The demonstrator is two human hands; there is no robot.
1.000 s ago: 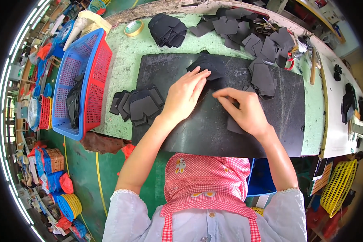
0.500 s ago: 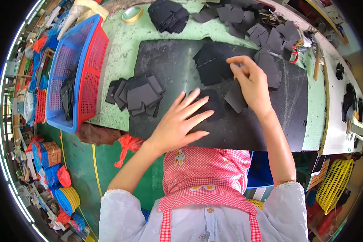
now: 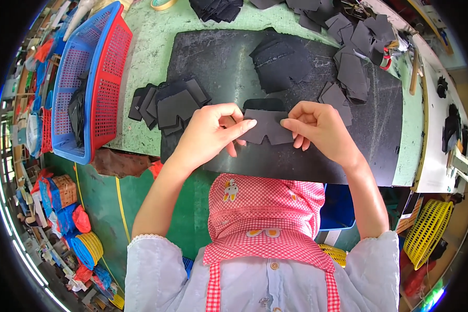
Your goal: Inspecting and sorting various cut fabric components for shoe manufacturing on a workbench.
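Note:
A dark grey sheet piece with a V-shaped notch (image 3: 268, 126) is stretched between my two hands over the black board (image 3: 223, 161). My left hand (image 3: 213, 129) pinches its left end between thumb and fingers. At the right end, my right hand (image 3: 320, 127) grips the piece the same way. Just beyond it, a blacker piece with rounded corners (image 3: 265, 104) lies on the board, partly covered by the held one. A fanned pile of notched grey pieces (image 3: 174, 106) sits left of my left hand. Farther off is a stack of black pieces (image 3: 281, 62).
More grey pieces (image 3: 335, 101) lie right of my right hand, with another stack (image 3: 352, 75) beyond. Loose pieces and red-handled scissors (image 3: 386, 60) are at the far right. Nested blue and red baskets (image 3: 94, 93) stand at the left table edge. A tape roll (image 3: 163, 4) lies behind.
My right hand has brought the grey piece to the middle, nearer me. My left hand, earlier spread flat over the black piece, has lifted and closed on the grey piece's left end.

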